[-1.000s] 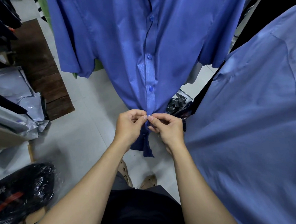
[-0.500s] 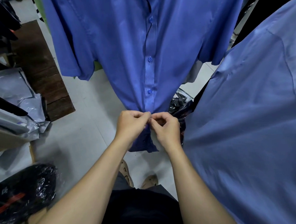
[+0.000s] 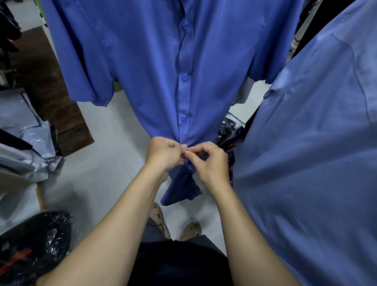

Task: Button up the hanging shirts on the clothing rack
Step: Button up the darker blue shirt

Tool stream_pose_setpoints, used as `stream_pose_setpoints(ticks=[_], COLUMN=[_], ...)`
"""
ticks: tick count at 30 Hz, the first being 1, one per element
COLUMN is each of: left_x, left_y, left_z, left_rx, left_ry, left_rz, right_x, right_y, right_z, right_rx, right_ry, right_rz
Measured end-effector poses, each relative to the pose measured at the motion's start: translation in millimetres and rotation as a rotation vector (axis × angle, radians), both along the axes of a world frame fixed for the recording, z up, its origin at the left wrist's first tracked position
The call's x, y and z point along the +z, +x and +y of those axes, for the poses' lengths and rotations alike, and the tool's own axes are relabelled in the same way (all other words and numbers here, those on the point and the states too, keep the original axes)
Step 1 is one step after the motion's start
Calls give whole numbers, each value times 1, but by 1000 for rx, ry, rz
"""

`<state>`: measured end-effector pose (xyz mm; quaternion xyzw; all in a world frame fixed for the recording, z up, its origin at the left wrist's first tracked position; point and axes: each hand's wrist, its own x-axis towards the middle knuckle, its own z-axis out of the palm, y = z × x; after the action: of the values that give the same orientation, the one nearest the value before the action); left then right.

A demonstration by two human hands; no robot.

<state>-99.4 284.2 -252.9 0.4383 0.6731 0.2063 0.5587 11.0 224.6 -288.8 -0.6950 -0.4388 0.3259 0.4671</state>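
A blue short-sleeved shirt hangs in front of me, its placket closed by three visible blue buttons, the lowest one just above my hands. My left hand and my right hand meet at the placket near the hem, each pinching the fabric edge between thumb and fingers. The button under my fingertips is hidden. The hem bunches and hangs below my hands. A second, lighter blue shirt hangs close on the right, its back or side toward me.
Grey plastic mailer bags pile on the left beside a dark wooden board. A black plastic-wrapped bundle lies at lower left. More black wrapped items sit behind the shirt. White tiled floor lies below.
My hands have stayed at the same spot on the placket, fingertips drawing closer together. The shirt's hem has bunched and lifted slightly.
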Motion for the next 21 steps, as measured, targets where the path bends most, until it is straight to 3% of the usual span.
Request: stream_pose_setpoints(ticks=[7,14,19,21], left_x=[-4,-7,-4,-5], left_y=[2,2,3,3], left_z=[-5,-7,-12,-16], left_rx=[60,64,65,65], left_ry=[57,96,120,123], left_rz=[-90,-102,-219,-262], right_x=[-2,-4,11,17], right_y=[0,0,-3,-3], right_z=[1,-1,7,9], right_rx=[-48,-126,-277,-339], right_ry=[32,-28,-181,-225], right_rz=[33,218,934,1110])
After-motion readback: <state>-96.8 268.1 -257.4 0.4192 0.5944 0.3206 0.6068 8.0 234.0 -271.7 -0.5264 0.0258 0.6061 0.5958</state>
